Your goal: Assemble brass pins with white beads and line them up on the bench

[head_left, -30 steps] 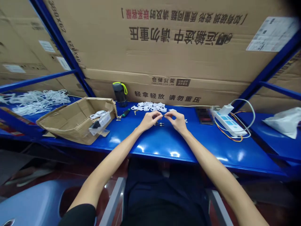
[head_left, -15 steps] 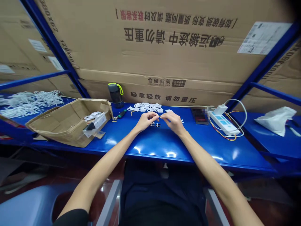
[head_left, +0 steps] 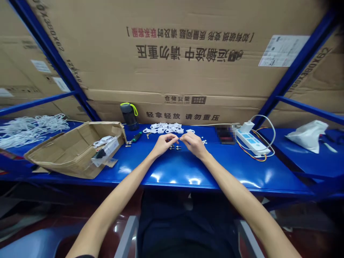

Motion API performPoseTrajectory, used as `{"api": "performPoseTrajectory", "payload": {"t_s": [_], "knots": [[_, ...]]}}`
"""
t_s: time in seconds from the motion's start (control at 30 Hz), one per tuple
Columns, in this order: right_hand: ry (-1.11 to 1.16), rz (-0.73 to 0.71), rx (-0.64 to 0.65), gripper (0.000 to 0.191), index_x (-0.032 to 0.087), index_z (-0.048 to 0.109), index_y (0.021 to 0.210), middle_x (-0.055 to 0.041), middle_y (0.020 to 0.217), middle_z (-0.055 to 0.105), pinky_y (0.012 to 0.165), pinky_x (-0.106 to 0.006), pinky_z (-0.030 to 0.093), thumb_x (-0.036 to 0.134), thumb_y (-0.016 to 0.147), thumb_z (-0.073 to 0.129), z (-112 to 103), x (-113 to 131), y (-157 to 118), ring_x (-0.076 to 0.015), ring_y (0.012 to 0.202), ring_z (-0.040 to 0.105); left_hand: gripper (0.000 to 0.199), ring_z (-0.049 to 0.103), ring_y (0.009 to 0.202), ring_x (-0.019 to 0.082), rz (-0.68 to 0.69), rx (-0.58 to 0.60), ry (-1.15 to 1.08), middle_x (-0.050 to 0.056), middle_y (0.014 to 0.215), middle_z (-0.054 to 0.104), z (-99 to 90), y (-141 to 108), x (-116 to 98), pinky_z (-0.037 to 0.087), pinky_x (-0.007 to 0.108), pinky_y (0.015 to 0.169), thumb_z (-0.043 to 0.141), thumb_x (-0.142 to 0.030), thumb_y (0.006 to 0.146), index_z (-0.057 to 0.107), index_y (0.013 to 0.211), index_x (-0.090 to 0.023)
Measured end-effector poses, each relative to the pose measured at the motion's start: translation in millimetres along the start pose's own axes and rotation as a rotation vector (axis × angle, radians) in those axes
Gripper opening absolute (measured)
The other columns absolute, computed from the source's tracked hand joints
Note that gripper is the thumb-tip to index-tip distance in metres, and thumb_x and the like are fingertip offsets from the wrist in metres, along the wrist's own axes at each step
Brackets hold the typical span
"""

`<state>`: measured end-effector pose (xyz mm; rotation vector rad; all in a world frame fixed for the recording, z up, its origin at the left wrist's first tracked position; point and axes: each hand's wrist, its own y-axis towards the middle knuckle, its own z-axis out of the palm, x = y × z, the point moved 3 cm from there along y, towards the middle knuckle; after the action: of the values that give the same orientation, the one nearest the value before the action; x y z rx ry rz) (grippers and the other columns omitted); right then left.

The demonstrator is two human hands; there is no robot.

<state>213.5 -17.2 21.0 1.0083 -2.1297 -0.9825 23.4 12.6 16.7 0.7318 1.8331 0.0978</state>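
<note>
From far off, I see my left hand and right hand both pinching the same small piece between their fingertips, over the worktop. It is too tiny to make out. I should squeeze softly, hold it straight, and keep my fingers off the little pins lying close by. Farther back sit the white rings.

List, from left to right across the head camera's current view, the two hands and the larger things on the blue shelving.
White cords → open cardboard box → dark bottle → left hand → right hand → white power strip → white bag.
</note>
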Motion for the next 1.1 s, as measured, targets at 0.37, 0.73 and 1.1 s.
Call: {"api": "performPoseTrajectory", "payload": {"t_s": [0.37, 0.73, 1.1], "knots": [[-0.028, -0.035, 0.087, 0.026, 0.021, 0.074, 0.094, -0.0085, 0.091, 0.074, 0.079, -0.033, 0.055, 0.024, 0.106, 0.052, 4.0, -3.2, -2.6, -0.0206, 0.086, 0.066, 0.038, 0.068, 0.078, 0.018, 0.048, 0.032, 0.149, 0.004, 0.092, 0.079, 0.3, -3.2, -2.4, 0.051, 0.028, 0.072, 0.06, -0.052, 0.099, 0.077, 0.098, -0.018], [0.438, 0.479, -0.091, 0.025, 0.023, 0.08, 0.101, -0.0064, 0.104, 0.081, 0.092, -0.04, 0.06, 0.045, 0.093, 0.073, 3.2, -3.1, 0.7, -0.0253, 0.095, 0.075, 0.033, 0.071, 0.079, 0.019, 0.108, -0.131, 0.127, 0.004, 0.089, 0.079, -4.0, 0.1, -5.0, 0.055, 0.03, 0.072, 0.065, -0.048, 0.097, 0.078, 0.099, -0.018], [0.462, 0.575, -0.067, 0.028, 0.024, 0.082, 0.089, -0.0057, 0.092, 0.081, 0.081, -0.04, 0.06, 0.051, 0.088, 0.075, 5.0, -4.7, -2.6, -0.0258, 0.082, 0.074, 0.026, 0.07, 0.08, 0.018, 0.229, -0.139, 0.299, 0.004, 0.092, 0.08, -4.7, -1.3, 5.1, 0.055, 0.03, 0.077, 0.067, -0.042, 0.099, 0.082, 0.098, -0.021]]}}
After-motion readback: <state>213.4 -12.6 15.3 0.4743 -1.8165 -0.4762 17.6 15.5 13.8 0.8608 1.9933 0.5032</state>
